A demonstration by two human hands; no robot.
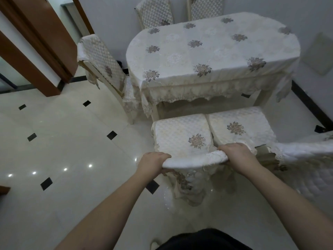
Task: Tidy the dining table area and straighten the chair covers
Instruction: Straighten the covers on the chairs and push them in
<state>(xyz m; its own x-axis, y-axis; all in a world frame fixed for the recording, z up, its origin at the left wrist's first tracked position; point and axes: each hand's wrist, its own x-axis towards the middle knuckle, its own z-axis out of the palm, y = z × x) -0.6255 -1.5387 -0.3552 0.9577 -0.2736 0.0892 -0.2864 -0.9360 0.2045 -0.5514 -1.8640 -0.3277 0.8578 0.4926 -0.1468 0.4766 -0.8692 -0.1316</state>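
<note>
A chair in a cream quilted cover (195, 158) stands right in front of me, its seat (180, 136) facing the dining table (207, 51). My left hand (153, 162) grips the left end of the covered chair-back top. My right hand (237, 156) grips the right end of that top edge. The cover's lace fringe hangs down behind the back, below my hands. A second covered chair (239, 123) stands beside it on the right, its back (306, 152) at the frame's right edge.
The table wears a cream flowered cloth with lace trim. A third covered chair (102, 58) stands at the table's left end, and two more chair backs (155, 11) rise behind the table. A wooden door frame (36, 42) is at left. Glossy tiled floor (72, 141) lies left of me.
</note>
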